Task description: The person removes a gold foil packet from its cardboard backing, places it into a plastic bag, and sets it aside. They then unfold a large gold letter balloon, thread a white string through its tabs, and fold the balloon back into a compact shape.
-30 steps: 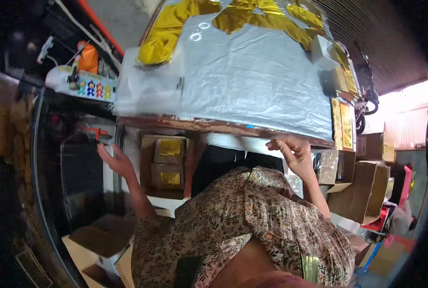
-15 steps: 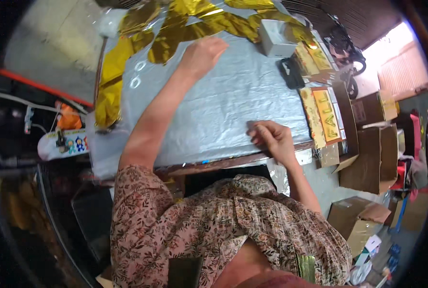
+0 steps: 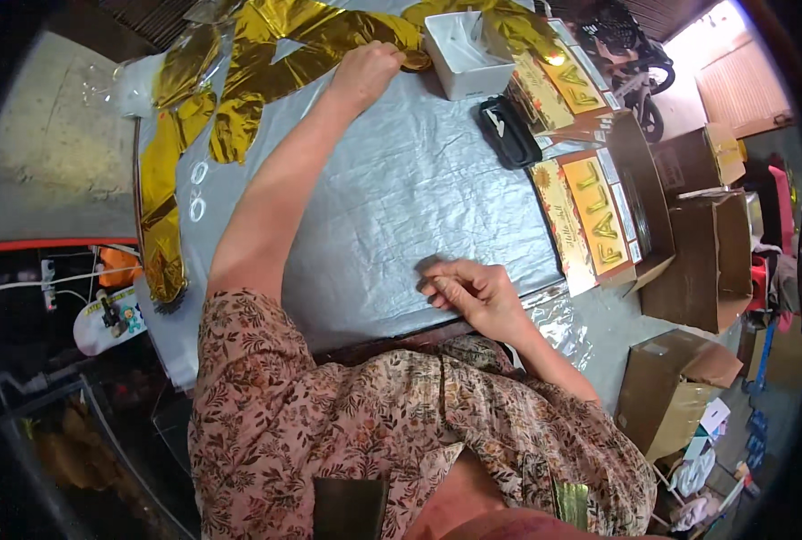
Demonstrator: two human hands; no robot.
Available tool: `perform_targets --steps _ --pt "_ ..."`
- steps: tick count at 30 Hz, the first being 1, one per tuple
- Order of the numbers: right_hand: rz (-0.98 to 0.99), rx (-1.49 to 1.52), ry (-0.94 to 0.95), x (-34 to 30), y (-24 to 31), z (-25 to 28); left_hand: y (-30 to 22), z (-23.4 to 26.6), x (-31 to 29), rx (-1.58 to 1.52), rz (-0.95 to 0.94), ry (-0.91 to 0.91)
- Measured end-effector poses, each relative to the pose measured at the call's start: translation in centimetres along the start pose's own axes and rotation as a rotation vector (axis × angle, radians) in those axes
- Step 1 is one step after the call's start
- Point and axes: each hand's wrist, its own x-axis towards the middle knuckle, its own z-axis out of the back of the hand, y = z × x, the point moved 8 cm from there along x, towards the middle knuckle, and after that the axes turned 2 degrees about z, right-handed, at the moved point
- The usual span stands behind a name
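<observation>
The left hand is positioned at the far side of the silver-covered tabletop, against the gold foil that lies along the far and left edges. Its fingers are curled in (whether they grip the foil cannot be told). The right hand is above the near part of the tabletop, thumb and fingers narrowly spaced; any held item cannot be determined. An open white box stands just right of the left hand, near a black tray. The nearer package bears large gold capitals on yellow, beside smaller script on cream.
</observation>
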Motion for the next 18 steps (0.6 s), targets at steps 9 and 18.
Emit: perform_targets --steps 9,18 --pt "-0.015 -0.087 0.043 -0.2 0.6 0.0 6.2 1.1 -1.5 -0.595 0.645 -0.210" --pt "0.473 -0.811 0.026 6.1 13.8 1.9 9.4 -2.7 -2.2 -0.870 0.870 -0.079"
